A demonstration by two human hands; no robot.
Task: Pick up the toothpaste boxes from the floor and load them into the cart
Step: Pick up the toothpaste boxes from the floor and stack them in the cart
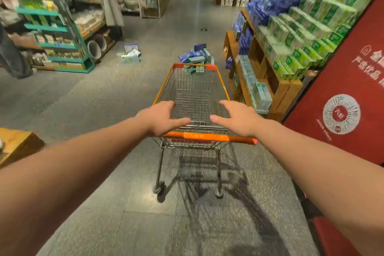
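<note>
A wire shopping cart (223, 87) with orange trim stands in the aisle in front of me, its basket empty. My left hand (161, 117) and my right hand (238, 117) hover just above its orange handle (204, 137), fingers spread, holding nothing. A heap of blue and green toothpaste boxes (196, 55) lies on the floor just beyond the cart's front. A smaller pile of boxes (131, 53) lies on the floor further left, near the teal shelf.
Wooden shelves (278, 87) stacked with green and blue boxes line the right side. A red sign board (351, 81) stands at the near right. A teal shelf rack (68, 45) is on the left, with a person's dark trouser leg (10, 56) at the far left edge.
</note>
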